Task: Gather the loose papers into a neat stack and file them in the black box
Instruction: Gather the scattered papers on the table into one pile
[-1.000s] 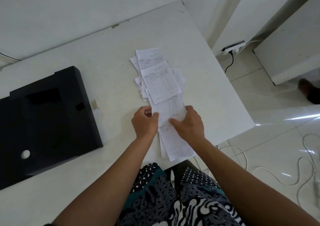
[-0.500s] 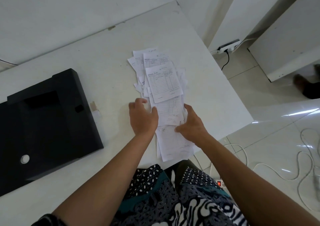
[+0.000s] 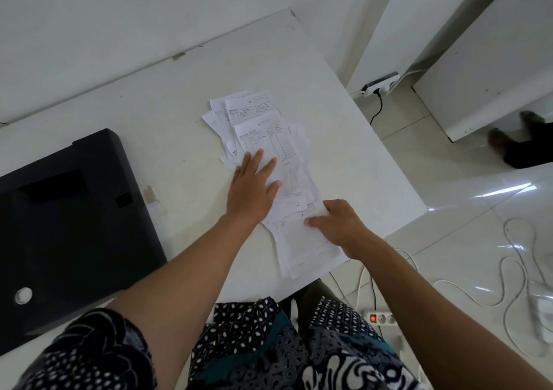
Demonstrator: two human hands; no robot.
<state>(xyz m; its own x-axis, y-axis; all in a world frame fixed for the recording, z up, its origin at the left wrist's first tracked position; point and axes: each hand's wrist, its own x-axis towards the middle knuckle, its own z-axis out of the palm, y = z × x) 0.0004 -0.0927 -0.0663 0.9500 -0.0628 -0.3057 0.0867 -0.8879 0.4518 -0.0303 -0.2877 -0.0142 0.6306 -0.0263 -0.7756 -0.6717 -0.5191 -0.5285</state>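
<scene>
Head camera looks down on a white table [image 3: 167, 114], and from where I stand the work seems to be only at its beginning. The loose papers [image 3: 270, 138], printed forms and slips, lie in a long uneven spread near the right side of the table, running from the middle toward the near edge. The sheets overlap at different angles, their corners stick out on the far side, and the nearest ones hang a little over the table edge. It is not a neat stack.

The left hand [image 3: 251, 190] lies flat and open on the middle of the spread, fingers stretched forward and slightly apart, pressing the sheets down and gripping nothing. The right hand [image 3: 341, 228] rests on the nearer part of the spread, its fingers extended along the right edge of the sheets. I judge that it is guiding or pushing this edge; whether the thumb is under any sheet I cannot tell.

The black box [image 3: 68, 219] sits at the left of the table, well apart from the papers, and I see no paper on it or in it.

So, in my judgement, the gathering is in progress. What is left is to square the edges, lift the pile, carry it left and file it.
</scene>
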